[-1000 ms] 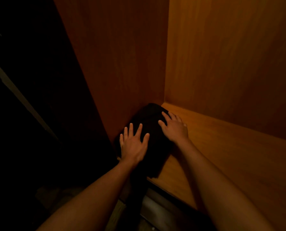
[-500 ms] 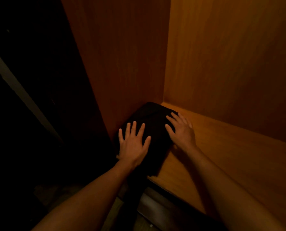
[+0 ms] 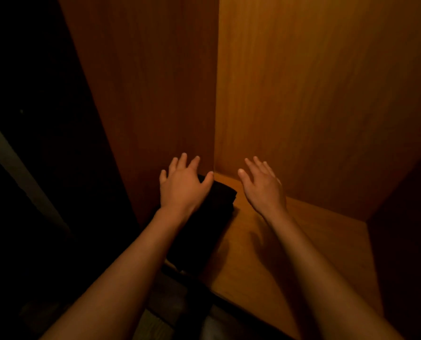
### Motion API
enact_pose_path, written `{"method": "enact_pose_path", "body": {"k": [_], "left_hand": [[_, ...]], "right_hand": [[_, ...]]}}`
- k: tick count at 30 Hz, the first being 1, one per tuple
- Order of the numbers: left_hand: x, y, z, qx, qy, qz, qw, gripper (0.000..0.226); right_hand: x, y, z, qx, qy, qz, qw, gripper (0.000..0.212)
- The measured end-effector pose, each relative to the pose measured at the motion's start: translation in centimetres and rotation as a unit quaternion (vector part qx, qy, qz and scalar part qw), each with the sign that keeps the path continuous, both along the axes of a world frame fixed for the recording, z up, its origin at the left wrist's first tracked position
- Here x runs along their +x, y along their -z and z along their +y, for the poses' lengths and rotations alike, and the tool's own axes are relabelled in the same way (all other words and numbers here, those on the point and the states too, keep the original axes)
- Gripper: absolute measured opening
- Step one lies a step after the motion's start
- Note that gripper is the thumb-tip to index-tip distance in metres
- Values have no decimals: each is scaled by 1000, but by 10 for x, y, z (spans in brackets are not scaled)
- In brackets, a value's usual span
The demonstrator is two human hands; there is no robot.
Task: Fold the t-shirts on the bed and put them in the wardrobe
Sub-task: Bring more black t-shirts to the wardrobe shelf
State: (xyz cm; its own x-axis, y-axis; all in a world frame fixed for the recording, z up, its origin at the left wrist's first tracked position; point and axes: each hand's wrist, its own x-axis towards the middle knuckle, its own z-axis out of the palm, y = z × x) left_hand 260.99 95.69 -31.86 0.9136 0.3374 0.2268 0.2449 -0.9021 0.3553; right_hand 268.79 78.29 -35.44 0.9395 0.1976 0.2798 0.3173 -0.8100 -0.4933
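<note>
- The folded black t-shirt [image 3: 204, 224] lay on the wardrobe's shelf [image 3: 290, 261], pushed into the left rear corner, its left edge against the side wall [image 3: 155, 94] and its near end reaching the shelf's front edge.
- In the dim light the shirt read as one dark block; its folds could not be made out.
- The left hand [image 3: 183, 185] was over the shirt's far end, palm down, fingers spread wide and gripping nothing. Its fingertips pointed at the side wall. Whether the palm touched the cloth or hung just above it could not be told.
- The left forearm ran back over the shirt's left part, hiding it.
- The right hand [image 3: 262, 185] was off the shirt, to its right, over bare shelf near the back wall [image 3: 315, 94]. It too was flat and wide, fingers extended, holding nothing.
- A strip of bare shelf showed between the shirt's right edge and the right hand.
- The right forearm cast a shadow on the shelf.
- Left of the side wall everything was dark, save a pale slanted strip [image 3: 13, 158].
</note>
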Motion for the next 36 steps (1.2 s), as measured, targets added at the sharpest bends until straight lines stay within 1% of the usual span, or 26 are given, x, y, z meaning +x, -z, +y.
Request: {"method": "enact_pose_path", "body": {"k": [3, 6, 8, 11, 15, 19, 22, 25, 27, 29, 32, 36], "left_hand": [[-16, -46, -15, 21, 9, -31, 999, 66], [-41, -93, -28, 43, 16, -39, 998, 68], [-64, -126, -35, 57, 17, -42, 997, 69], [-107, -181, -40, 65, 8, -20, 998, 71], [-178, -271, -46, 61, -15, 8, 998, 69], [-255, -370, -54, 54, -58, 29, 996, 72], [-315, -446, -63, 14, -104, 35, 994, 75], [-378, -515, -75, 1, -157, 38, 987, 77], [-422, -557, -83, -16, -194, 42, 980, 75], [-465, -596, -93, -29, -232, 41, 971, 74], [-533, -645, -111, -18, -267, 20, 963, 69], [-633, -692, -143, -7, -320, -26, 947, 77]], "right_hand": [[-26, -44, -20, 15, 19, -30, 999, 56], [-59, -89, -37, 35, 35, -46, 998, 65], [-85, -122, -43, 26, 34, -50, 998, 66], [-126, -180, -50, -6, 8, -49, 999, 64], [-182, -274, -58, -31, -36, -31, 998, 63], [-240, -378, -63, -46, -99, -19, 994, 62], [-286, -453, -61, -46, -149, 2, 988, 62], [-334, -522, -59, -26, -191, 8, 981, 64], [-367, -563, -57, -9, -213, -6, 977, 63], [-401, -601, -57, 10, -238, -17, 971, 63], [-461, -652, -61, 46, -289, -8, 956, 64], [-551, -698, -79, 73, -356, -24, 931, 63]]}}
